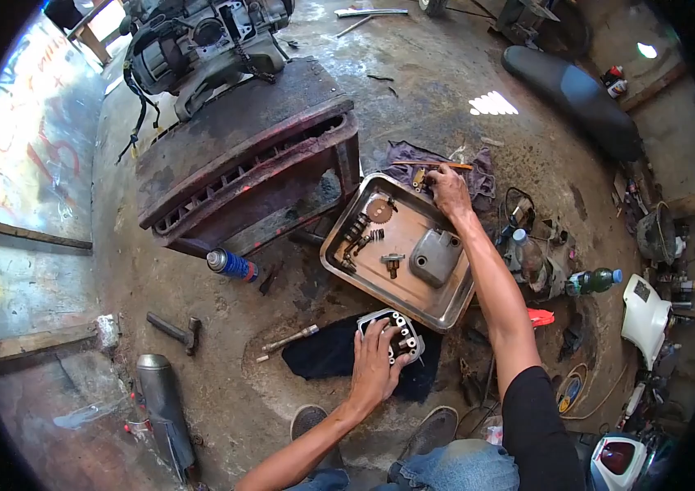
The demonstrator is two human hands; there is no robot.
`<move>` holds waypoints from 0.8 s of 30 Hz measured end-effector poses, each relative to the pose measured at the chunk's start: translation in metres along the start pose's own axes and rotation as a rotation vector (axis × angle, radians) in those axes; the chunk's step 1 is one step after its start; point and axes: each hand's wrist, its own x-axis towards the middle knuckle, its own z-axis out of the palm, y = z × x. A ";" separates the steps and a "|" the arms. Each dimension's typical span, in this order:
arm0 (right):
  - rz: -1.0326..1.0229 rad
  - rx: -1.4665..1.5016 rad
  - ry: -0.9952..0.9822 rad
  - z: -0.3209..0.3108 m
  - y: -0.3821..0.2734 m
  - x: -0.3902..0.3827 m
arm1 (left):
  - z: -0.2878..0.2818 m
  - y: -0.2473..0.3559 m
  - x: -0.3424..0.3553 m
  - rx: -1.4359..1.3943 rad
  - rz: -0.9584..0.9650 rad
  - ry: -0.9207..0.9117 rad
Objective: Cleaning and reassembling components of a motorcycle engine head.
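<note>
My left hand (376, 364) grips a metal engine cylinder head (411, 342), its fingers bent over the top. The cylinder head rests on a dark cloth (319, 353) on the floor in front of my shoes. My right hand (449, 190) reaches past the far right rim of a metal tray (339, 274). Its fingers are curled together over a purple rag (482, 168), next to small brass-coloured parts (419, 177); what they hold is hidden. In the tray lie a toothed sprocket (379, 210), a coil spring (377, 235), a grey metal cover (436, 257) and several small parts.
A worn stand (241, 168) is left of the tray, with an engine (200, 41) beyond it. A blue spray can (231, 264), a hammer (176, 331), a socket wrench (288, 342) and a grey cylinder (163, 409) lie leftward. Bottles (593, 281) and a motorcycle seat (573, 94) are right.
</note>
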 end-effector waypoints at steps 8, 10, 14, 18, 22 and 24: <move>0.203 0.557 0.366 -0.023 -0.022 -0.086 | -0.005 -0.006 -0.006 0.018 0.001 0.015; 0.341 0.921 0.380 -0.045 -0.028 -0.133 | 0.003 -0.006 -0.004 0.039 0.029 0.025; 0.384 1.158 0.226 -0.081 -0.077 -0.244 | -0.002 -0.010 -0.004 0.104 0.117 0.056; 0.491 1.438 0.071 -0.075 -0.114 -0.323 | 0.000 -0.022 -0.003 0.153 0.178 0.026; 0.564 1.531 -0.002 -0.060 -0.128 -0.358 | -0.006 -0.024 0.001 0.136 0.241 -0.033; 0.590 1.467 0.023 -0.054 -0.136 -0.365 | -0.010 -0.021 0.000 0.135 0.238 -0.060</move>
